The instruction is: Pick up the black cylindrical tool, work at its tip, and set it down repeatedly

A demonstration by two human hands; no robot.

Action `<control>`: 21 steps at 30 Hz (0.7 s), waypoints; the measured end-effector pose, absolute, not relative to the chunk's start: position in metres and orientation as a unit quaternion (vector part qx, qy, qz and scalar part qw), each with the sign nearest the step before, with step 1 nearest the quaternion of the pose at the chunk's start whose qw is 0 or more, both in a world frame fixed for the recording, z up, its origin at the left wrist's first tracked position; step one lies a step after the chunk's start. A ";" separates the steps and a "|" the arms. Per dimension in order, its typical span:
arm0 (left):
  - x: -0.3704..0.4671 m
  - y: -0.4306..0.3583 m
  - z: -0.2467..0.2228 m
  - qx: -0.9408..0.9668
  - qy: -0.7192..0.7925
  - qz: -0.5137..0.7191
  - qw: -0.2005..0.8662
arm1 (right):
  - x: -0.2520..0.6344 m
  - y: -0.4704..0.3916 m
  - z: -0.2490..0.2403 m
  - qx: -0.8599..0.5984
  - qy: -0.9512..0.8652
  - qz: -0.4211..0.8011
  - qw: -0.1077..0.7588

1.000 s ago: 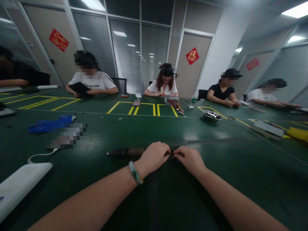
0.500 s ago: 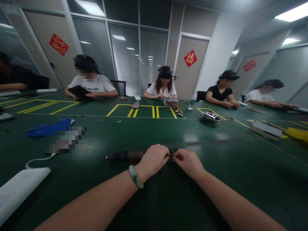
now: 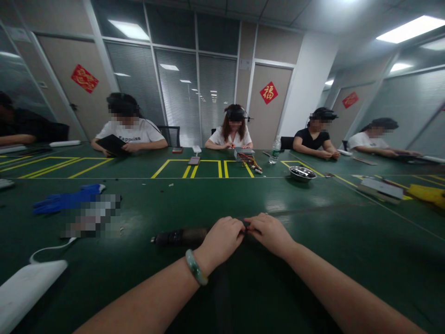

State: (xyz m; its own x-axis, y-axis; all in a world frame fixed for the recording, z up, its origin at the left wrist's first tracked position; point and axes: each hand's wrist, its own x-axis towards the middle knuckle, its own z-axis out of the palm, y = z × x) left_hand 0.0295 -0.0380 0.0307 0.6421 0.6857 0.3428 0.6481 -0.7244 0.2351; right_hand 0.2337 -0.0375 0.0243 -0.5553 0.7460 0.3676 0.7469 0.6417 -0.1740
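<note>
A dark, cylindrical tool (image 3: 181, 237) lies sideways on the green table (image 3: 146, 278), its metal tip pointing left. Its right end disappears behind my left hand (image 3: 225, 235), which has a green bangle at the wrist. The fingers of that hand are curled and pressed together near the tool's right end. My right hand (image 3: 273, 234) is closed too, its fingertips meeting those of the left at a small dark part. What exactly each hand pinches is too small and too covered to make out.
Left are a blue glove (image 3: 67, 199), a blurred-out device (image 3: 92, 215) and a white power bank (image 3: 29, 290) with a cable. Farther off stand a metal bowl (image 3: 302, 174), a bottle (image 3: 275, 150) and a box with wires (image 3: 244, 154). Several people sit across the table.
The camera view has tilted up slightly, so the scene sits lower. My right fingers have shifted a little and now cover more of the small dark part.
</note>
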 end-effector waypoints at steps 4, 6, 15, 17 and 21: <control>0.030 -0.040 0.034 0.898 0.385 0.207 0.050 | 0.234 -0.028 0.031 -0.410 -0.896 0.011 0.173; 0.030 -0.041 0.035 0.895 0.394 0.201 0.051 | 0.233 -0.026 0.032 -0.406 -0.898 0.039 0.164; 0.019 -0.037 0.047 0.927 0.339 0.158 0.033 | 0.217 -0.051 0.017 -0.494 -0.853 0.006 0.170; 0.019 -0.036 0.047 0.927 0.340 0.154 0.024 | 0.214 -0.054 0.016 -0.492 -0.854 -0.007 0.167; 0.022 -0.039 0.043 0.922 0.350 0.164 0.006 | 0.212 -0.052 0.016 -0.490 -0.857 -0.055 0.152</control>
